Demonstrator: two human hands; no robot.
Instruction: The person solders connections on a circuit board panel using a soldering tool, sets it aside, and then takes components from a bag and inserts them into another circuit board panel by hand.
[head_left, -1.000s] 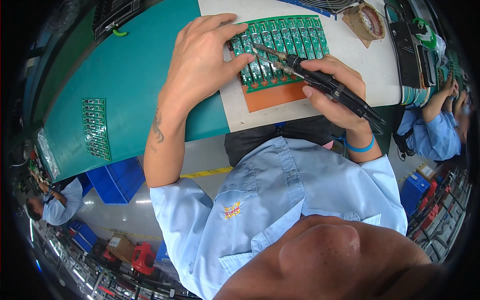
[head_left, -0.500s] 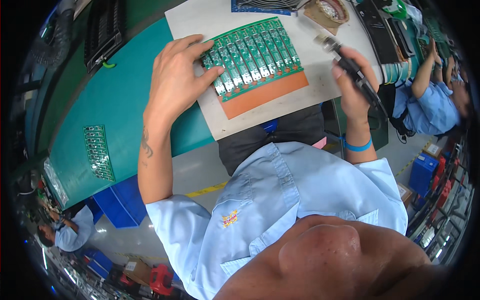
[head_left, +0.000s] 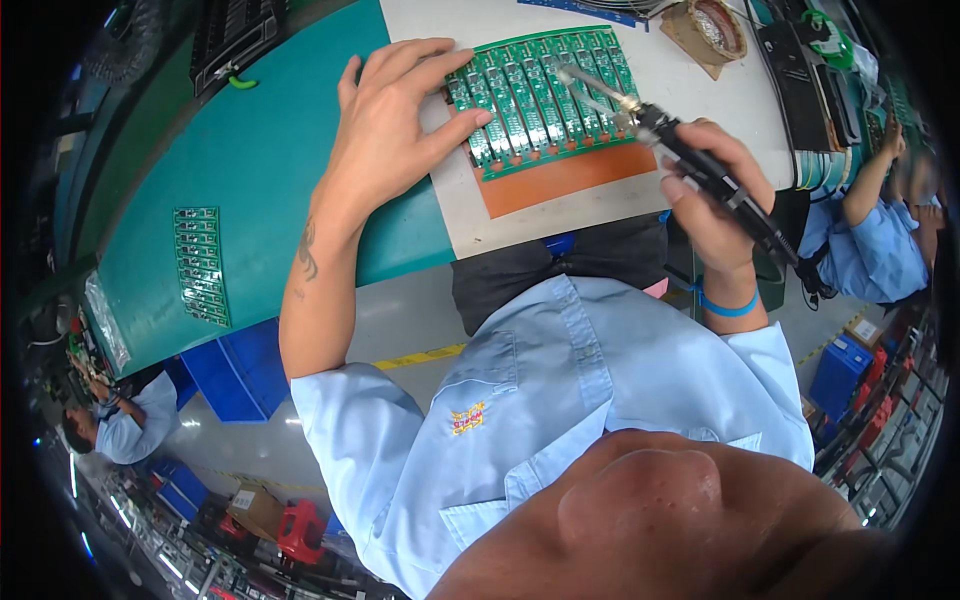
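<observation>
On the orange sheet [head_left: 560,187] lies the green board [head_left: 540,97]. The left hand [head_left: 395,118], thumb and finger spread, rests on its left side. The right hand [head_left: 714,220] grips the black 2-tip tool [head_left: 662,132]. Hold the board flat and aim the tips [head_left: 567,77] gently.

Bench top: green surface [head_left: 270,170], its edges bowed by the wide lens.
Right part: pale sheet [head_left: 690,105] over the green.
On the sheet: orange-brown board [head_left: 570,182] beneath a large circuit panel [head_left: 545,95]; farther back, a round brown container [head_left: 712,30].
Left end: smaller circuit strip [head_left: 201,267]; clear plastic [head_left: 105,320] near the edge.
</observation>
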